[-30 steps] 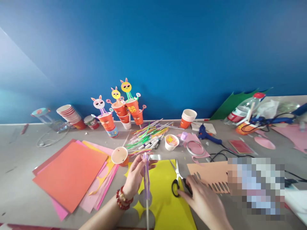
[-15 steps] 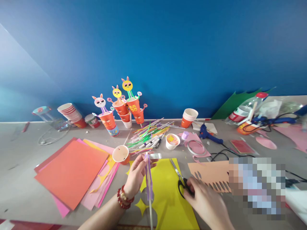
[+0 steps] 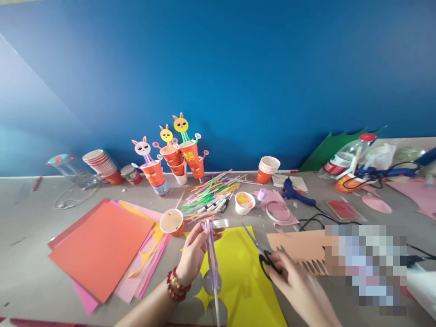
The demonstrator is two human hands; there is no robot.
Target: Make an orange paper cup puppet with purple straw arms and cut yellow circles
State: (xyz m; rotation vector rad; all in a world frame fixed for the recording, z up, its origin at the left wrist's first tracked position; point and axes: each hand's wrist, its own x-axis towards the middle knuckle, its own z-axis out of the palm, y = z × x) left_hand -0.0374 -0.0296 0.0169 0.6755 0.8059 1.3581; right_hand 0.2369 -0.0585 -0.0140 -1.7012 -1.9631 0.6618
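My left hand (image 3: 191, 250), with a red bead bracelet at the wrist, pinches a bundle of purple and white straws (image 3: 213, 263) that hangs down toward me. In my right hand (image 3: 289, 272) are black-handled scissors (image 3: 267, 260), their blades pointing up and left. Yellow paper (image 3: 241, 277) with round cut-outs lies beneath both hands. A white paper cup with an orange base (image 3: 172, 222) stands just beyond my left hand. Right of that hand's fingertips, a small white piece (image 3: 220, 223) shows; I cannot tell whether it is held.
Bunny-topped cups (image 3: 153, 175) stand near the wall. Loose straws and markers (image 3: 211, 195) lie mid-table. Left is an orange paper stack (image 3: 105, 250). A blue glue gun (image 3: 294, 193), peach paper (image 3: 289, 240) and a bottle (image 3: 347, 156) are to the right.
My right hand and the scissors have shifted slightly right and down, away from the straws. My left hand stays nearly in place, still holding the straws.
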